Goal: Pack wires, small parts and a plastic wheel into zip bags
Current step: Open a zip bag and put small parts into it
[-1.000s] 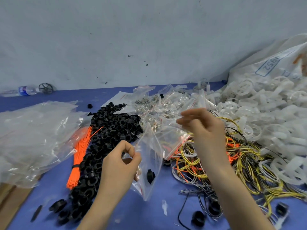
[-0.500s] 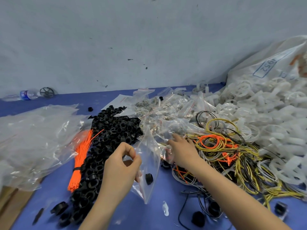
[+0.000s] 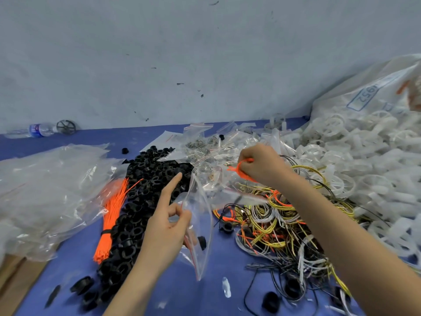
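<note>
My left hand [image 3: 167,226] pinches the edge of a clear zip bag [image 3: 200,226] with thumb and curled fingers, its index finger pointing up. A small black part [image 3: 201,242] lies inside the bag. My right hand [image 3: 262,165] is raised above the bag's mouth and grips a coil of orange wire [image 3: 241,169]. Below it lies a tangled heap of yellow, orange, white and black wires [image 3: 273,224]. White plastic wheels [image 3: 355,165] are heaped at the right.
A pile of black rings [image 3: 141,201] and a bundle of orange cable ties [image 3: 111,215] lie left of the bag. Crumpled clear plastic [image 3: 45,188] covers the left. Small zip bags [image 3: 205,144] sit behind. A bottle [image 3: 38,130] lies by the wall.
My right hand has risen from the wire heap with an orange wire coil and now hovers over the bag. My left index finger has straightened upward.
</note>
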{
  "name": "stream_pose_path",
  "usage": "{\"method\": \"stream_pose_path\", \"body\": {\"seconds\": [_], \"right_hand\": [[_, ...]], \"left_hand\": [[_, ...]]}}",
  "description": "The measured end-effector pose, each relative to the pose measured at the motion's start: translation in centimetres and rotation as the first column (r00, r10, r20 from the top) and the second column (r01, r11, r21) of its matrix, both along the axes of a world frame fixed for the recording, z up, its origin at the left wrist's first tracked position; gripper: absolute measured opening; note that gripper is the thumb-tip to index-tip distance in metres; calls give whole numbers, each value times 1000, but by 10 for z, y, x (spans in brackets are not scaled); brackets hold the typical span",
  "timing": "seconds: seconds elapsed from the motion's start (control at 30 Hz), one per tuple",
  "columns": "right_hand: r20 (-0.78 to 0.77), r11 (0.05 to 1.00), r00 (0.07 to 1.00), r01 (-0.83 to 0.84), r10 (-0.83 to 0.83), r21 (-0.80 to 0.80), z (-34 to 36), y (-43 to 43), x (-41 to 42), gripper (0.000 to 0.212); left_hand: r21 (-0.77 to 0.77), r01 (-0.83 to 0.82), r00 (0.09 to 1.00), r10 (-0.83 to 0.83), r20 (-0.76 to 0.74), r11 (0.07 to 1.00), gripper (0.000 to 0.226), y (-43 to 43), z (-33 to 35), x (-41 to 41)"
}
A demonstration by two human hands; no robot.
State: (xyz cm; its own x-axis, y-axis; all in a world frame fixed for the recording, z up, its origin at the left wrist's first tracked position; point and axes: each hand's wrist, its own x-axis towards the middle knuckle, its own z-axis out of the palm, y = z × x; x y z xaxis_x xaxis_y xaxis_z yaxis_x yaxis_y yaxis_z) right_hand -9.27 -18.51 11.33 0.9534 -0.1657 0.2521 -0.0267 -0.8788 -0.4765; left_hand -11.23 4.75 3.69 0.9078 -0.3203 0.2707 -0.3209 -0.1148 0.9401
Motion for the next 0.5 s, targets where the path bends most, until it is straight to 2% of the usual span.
{"method": "stream_pose_path", "body": {"seconds": [0.13, 0.23, 0.3, 0.33, 0.37, 0.43, 0.5], "right_hand": [[-274, 995, 958, -66, 85, 79, -28, -2, -11, 15], [-298, 980, 949, -47, 105, 195, -42, -4, -14, 19], [-242, 937, 965, -11, 101, 348, -39, -5, -15, 22], [-204, 887, 974, 9, 96, 461, -33, -6, -16, 24], [-172, 799, 979, 20, 105, 602, -25, -6, -20, 25], [-112, 523, 976, -3, 188, 852, -6, -5, -30, 24], [-40, 293, 938, -67, 344, 954, 12, 3, -43, 21]], "left_hand": [[-9, -9, 999, 9, -34, 1000, 71, -1, -5, 0], [-26, -29, 999, 28, -45, 999, 69, 1, -4, 0], [-37, -41, 998, 40, -49, 998, 66, 3, -2, -1], [-44, -46, 998, 43, -53, 998, 64, 3, -1, -1], [-53, -51, 997, 48, -59, 997, 63, 4, -1, -2], [-66, -61, 996, 56, -73, 996, 61, 2, 1, -3], [-56, -50, 995, 45, -87, 997, 55, -4, 4, -4]]}}
